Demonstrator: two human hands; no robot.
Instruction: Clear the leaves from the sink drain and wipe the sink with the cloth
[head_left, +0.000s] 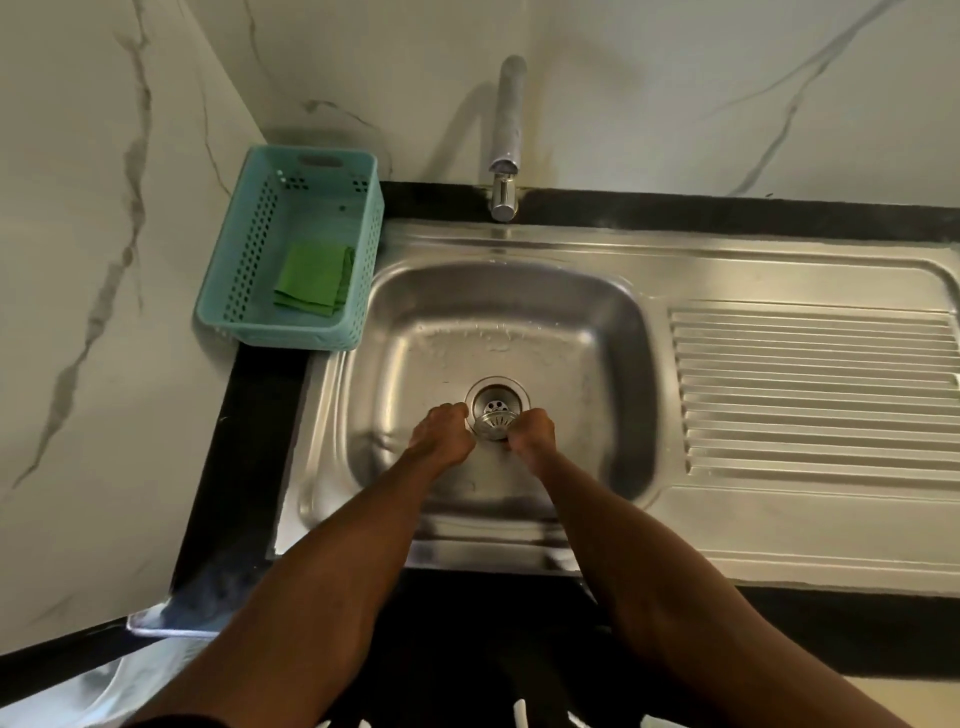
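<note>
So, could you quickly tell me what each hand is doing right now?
Left hand: fingers curled at the drain strainer, seemingly gripping its edge.
Right hand: grips the strainer's other side.

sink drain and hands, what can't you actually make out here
Head view:
- Leaves: none discernible; the drain opening is too small and half covered by the tilted strainer.
- Fingertips of the left hand and right hand: curled under, hidden.
- Cloth in the basket: folded, underside unseen.

Home kitchen. Evidence: stainless steel sink (498, 322) with ribbed drainboard (815, 389), wall-side tap (506, 140), black counter (260, 415), marble-patterned walls, teal basket (358, 260) at the counter's back left corner.
</note>
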